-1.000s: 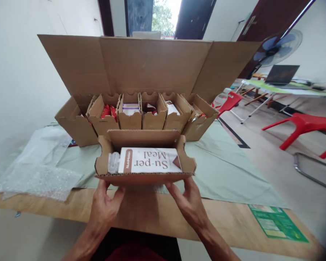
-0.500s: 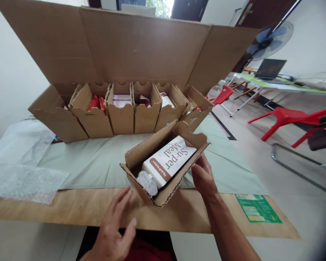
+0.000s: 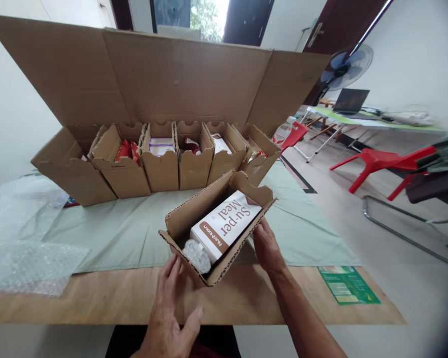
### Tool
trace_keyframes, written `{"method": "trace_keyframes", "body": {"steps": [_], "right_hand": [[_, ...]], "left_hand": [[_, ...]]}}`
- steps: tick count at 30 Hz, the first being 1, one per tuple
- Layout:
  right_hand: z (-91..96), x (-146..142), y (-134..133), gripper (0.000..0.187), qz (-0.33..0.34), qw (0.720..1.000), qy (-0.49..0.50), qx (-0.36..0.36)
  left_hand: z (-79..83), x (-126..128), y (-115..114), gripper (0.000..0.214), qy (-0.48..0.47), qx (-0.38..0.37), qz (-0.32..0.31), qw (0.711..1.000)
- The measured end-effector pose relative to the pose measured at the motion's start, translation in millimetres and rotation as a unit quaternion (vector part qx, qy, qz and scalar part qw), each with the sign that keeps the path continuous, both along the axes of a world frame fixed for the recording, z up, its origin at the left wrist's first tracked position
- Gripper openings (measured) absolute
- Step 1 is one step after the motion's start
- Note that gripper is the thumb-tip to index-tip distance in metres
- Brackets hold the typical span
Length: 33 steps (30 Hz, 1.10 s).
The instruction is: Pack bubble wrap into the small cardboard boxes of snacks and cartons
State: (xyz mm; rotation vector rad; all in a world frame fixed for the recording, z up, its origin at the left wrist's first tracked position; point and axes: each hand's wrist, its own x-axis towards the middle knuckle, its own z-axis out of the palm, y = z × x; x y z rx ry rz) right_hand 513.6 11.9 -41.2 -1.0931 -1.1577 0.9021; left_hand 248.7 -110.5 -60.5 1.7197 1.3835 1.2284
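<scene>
A small open cardboard tray (image 3: 194,214) is held above the table's front edge, turned at an angle. Inside it lie a white and brown "Su-per Meal" carton (image 3: 226,224) and a wad of bubble wrap (image 3: 197,255). My right hand (image 3: 268,245) grips the tray's right side from underneath. My left hand (image 3: 168,308) is spread open, its fingertips reaching under the tray's near left corner. Behind, a long cardboard box (image 3: 74,181) with its lid up holds a row of several similar trays (image 3: 160,169) with packets in them.
A pale green cloth (image 3: 115,233) covers the wooden table (image 3: 97,303). Bubble wrap sheets (image 3: 26,258) lie at the left. A green leaflet (image 3: 347,284) lies at the table's right corner. Red chairs (image 3: 381,161), a fan (image 3: 343,64) and a desk with a laptop (image 3: 350,101) are at the right.
The tray was held square in both hands; it has turned to an angle and shifted right. My left hand let go and now reaches under its near corner.
</scene>
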Motion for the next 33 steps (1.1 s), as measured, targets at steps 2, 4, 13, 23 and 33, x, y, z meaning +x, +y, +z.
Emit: {"method": "trace_keyframes", "body": {"steps": [2,4,13,23,33], "right_hand": [[2.1,-17,-5,0.048,-0.010,1.000,0.018,-0.002],[9.5,-39,-11,0.052,0.002,0.999,0.030,0.010],[24.3,-82,-44,0.063,0.055,0.997,-0.029,0.040],[-10.6,-28,-53,0.052,-0.029,0.999,0.035,0.026],[-22.9,-23,-45,0.060,-0.080,0.995,0.019,-0.053]], "left_hand": [[1.8,-4,8,0.077,0.033,0.026,0.015,0.999],[13.4,-18,27,0.077,0.037,0.035,0.069,0.996],[48.3,-61,76,0.069,-0.028,0.049,0.124,0.991],[16.8,-39,12,0.071,0.066,0.056,0.018,0.996],[23.8,-80,75,0.050,-0.048,-0.170,-0.036,0.984]]}}
